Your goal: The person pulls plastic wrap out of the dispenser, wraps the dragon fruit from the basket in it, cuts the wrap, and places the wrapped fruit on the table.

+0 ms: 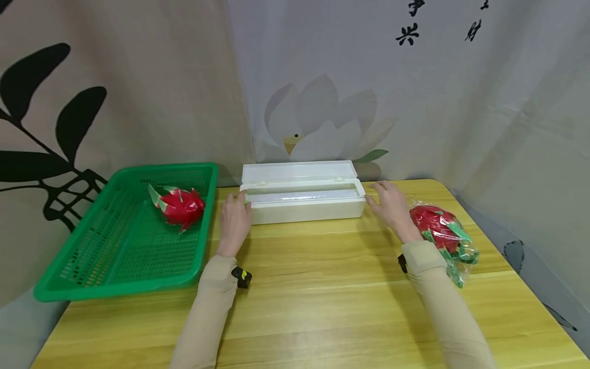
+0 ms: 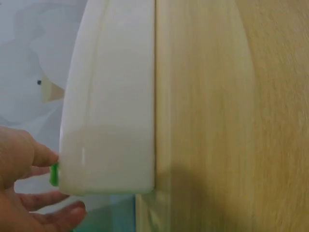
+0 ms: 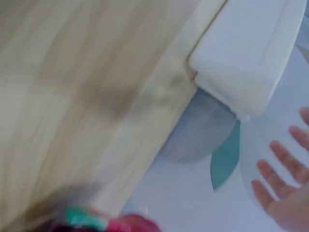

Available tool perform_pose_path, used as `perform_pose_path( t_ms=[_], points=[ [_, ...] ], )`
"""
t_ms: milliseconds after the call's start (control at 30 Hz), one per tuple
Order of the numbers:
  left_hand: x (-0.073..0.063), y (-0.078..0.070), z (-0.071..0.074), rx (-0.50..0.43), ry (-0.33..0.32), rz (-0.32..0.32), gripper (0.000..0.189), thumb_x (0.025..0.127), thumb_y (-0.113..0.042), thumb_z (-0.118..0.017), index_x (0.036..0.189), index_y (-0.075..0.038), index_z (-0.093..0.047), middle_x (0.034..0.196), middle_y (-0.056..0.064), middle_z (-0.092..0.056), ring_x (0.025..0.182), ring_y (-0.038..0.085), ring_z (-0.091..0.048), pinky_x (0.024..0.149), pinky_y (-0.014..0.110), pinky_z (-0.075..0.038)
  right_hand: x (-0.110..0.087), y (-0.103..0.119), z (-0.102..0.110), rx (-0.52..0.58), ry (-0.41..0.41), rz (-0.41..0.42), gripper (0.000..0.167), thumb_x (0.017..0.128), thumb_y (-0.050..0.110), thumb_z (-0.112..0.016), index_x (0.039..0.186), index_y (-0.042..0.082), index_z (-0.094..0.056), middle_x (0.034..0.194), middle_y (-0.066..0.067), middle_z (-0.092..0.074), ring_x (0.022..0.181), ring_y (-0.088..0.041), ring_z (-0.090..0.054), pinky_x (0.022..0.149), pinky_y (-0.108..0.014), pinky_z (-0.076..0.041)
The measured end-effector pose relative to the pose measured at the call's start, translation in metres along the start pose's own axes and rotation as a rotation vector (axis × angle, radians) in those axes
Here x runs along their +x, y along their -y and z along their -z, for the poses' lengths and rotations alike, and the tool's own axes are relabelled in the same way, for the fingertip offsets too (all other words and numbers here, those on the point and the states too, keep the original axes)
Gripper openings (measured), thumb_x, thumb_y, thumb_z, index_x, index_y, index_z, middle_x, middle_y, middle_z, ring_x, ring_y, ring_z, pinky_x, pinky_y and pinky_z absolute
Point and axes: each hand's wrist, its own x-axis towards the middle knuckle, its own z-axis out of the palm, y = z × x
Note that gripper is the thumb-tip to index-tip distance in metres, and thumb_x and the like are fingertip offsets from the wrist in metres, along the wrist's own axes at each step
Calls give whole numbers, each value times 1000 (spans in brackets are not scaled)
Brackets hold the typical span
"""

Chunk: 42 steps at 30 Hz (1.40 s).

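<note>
A long white cling film box [image 1: 308,211] stands at the table's back edge with its lid [image 1: 299,170] raised. A clear film roll [image 1: 304,196] lies inside it. At the box's left end, my left hand [image 1: 234,220] has thumb and finger around a small green slide cutter [image 2: 54,174]; its other fingers reach past the box's end. My right hand [image 1: 391,207] is beside the right end, fingers spread and holding nothing. Close to the right wrist lies a red and green dragon fruit [image 1: 440,230] in clear plastic wrap.
A green plastic basket [image 1: 129,287] stands at the left, with a red dragon fruit [image 1: 185,207] inside. Behind the wooden table [image 1: 318,297] hangs a printed curtain [image 1: 322,61], close behind the box.
</note>
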Motion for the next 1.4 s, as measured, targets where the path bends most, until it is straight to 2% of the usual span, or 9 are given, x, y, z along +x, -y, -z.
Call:
perform_pose_path(
  t_ms=[200,367,433,600,733,967,1167,1267,1400],
  points=[
    [6,3,-6,-10,-14,-41,33,91,-2,-55,124,-1,-60,115,30,-57,97,47,-57,74,52,-52,20,6,-18,134,143,31,37,96,22,-55,126,-1,-57,126,-22,-55,116,-40,-53,99,-54,-43],
    [13,3,-6,110,57,-133,28,91,-3,-56,117,-1,-66,111,30,-59,99,42,-55,78,48,-43,27,5,-30,182,204,27,37,97,21,-54,125,-4,-57,129,-25,-53,119,-41,-50,103,-55,-39],
    [16,2,-5,141,107,-144,25,93,-6,-54,113,0,-68,112,29,-58,104,41,-51,81,48,-40,28,5,-32,205,199,22,33,96,19,-56,120,-4,-61,127,-25,-54,118,-41,-49,103,-54,-39],
    [19,1,-2,112,178,-93,28,97,-12,-48,110,1,-68,122,29,-51,113,45,-41,84,48,-42,31,8,-35,252,159,24,20,93,14,-60,104,-1,-67,118,-22,-60,111,-38,-54,97,-51,-43],
    [21,0,-1,96,185,-72,27,96,-14,-49,105,1,-70,125,27,-50,113,45,-40,78,47,-48,32,11,-35,260,162,1,18,94,13,-59,101,-1,-67,113,-21,-63,106,-37,-57,91,-49,-46],
    [26,-3,1,98,191,-73,27,96,-14,-50,100,3,-70,124,27,-53,116,47,-42,83,51,-50,36,12,-36,302,138,-97,21,96,12,-54,105,-4,-65,115,-24,-63,114,-41,-52,97,-53,-43],
    [30,-2,-1,85,228,-28,28,99,-15,-47,104,3,-69,130,26,-47,119,46,-35,85,52,-48,40,13,-36,274,45,-86,18,94,9,-58,98,-5,-68,101,-23,-68,95,-37,-58,82,-46,-48],
    [32,-1,-4,85,211,-24,28,99,-15,-48,106,3,-67,130,25,-46,117,45,-33,84,51,-46,41,14,-37,281,12,-94,17,94,8,-58,96,-5,-68,95,-22,-69,83,-33,-61,73,-41,-50],
    [35,1,-11,67,125,-49,25,99,-15,-51,104,3,-67,121,24,-53,108,41,-40,80,45,-46,41,14,-38,341,6,-137,17,95,9,-56,97,-4,-67,93,-22,-70,73,-30,-65,62,-35,-51]
  ],
)
